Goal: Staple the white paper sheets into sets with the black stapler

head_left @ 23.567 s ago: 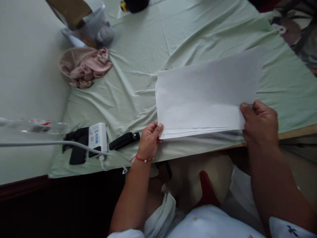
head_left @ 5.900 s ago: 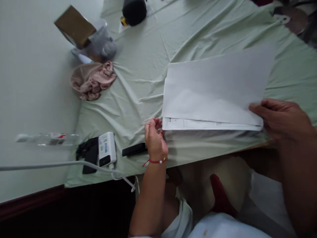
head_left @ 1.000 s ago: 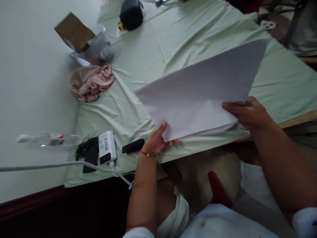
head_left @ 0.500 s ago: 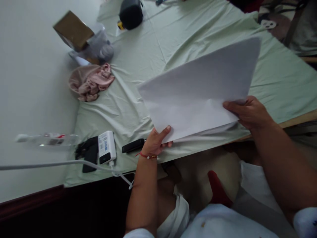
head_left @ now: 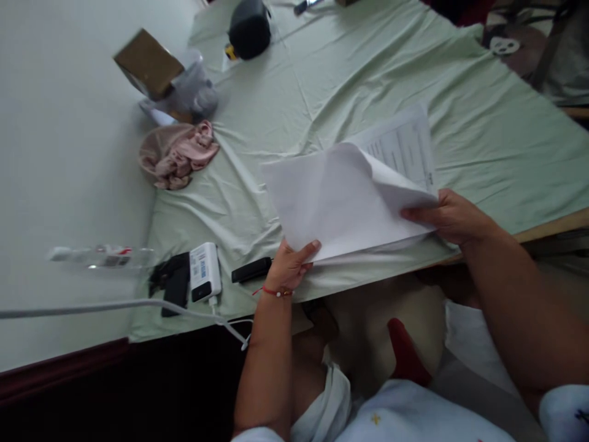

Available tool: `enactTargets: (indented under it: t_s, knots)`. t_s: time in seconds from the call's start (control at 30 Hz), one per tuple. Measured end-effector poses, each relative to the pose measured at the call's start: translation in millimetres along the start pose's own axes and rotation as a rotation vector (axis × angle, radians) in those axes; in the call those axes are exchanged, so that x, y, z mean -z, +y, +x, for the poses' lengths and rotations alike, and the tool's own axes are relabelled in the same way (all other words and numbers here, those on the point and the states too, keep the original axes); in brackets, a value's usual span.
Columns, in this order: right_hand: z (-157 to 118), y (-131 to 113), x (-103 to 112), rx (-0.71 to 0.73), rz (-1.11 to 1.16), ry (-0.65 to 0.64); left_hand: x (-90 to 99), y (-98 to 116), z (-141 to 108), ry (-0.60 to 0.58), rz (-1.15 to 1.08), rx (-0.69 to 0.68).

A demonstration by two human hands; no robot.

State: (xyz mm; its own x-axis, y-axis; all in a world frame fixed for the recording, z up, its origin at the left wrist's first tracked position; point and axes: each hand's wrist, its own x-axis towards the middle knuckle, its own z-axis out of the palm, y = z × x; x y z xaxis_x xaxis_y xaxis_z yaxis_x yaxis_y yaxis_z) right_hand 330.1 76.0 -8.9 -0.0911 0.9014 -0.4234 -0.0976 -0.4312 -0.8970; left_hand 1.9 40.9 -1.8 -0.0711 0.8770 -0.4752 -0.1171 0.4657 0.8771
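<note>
Several white paper sheets (head_left: 322, 196) are held over the green-covered table (head_left: 257, 104). My left hand (head_left: 291, 264), with a red string bracelet at the wrist, pinches their near left corner, thumb on top. The right edge of the sheets is gripped by my right hand (head_left: 453, 215), its thumb over the paper. The top sheet is blank and its far right corner curls back. Behind that curl a printed sheet (head_left: 405, 147) with lines of text shows. Just left of my left hand lies a black stapler-like object (head_left: 251, 270).
A white power bank (head_left: 205, 270) with a cable (head_left: 156, 302), a black phone-like item (head_left: 176, 291) and a plastic bottle (head_left: 103, 256) are at the left. Farther back are pink cloth (head_left: 184, 153), a cardboard box (head_left: 150, 64) and a black case (head_left: 250, 29).
The far right part of the top sheet has curled over toward me, uncovering a printed sheet. My right hand has moved slightly left and down, still gripping the paper.
</note>
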Motion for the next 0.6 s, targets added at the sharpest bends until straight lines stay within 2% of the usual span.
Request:
enactTargets:
  t_s: [0.17, 0.4, 0.5, 0.6]
  knots:
    - [-3.4, 0.9, -1.5, -0.016, -0.02, -0.059, -0.3, -1.7, -12.3, 0.106, -0.046, -0.018]
    - [-14.1, -1.1, -11.0, -0.125, -0.287, -0.312, 17.9, -15.1, -41.9, 0.22, -0.021, -0.022]
    - [-14.1, -2.0, -15.2, -0.129, -0.342, -0.269, 23.7, -20.7, -47.1, 0.228, -0.022, -0.021]
    - [-14.5, -1.9, -20.0, -0.117, -0.296, -0.218, 28.6, -22.7, -46.8, 0.219, -0.049, -0.024]
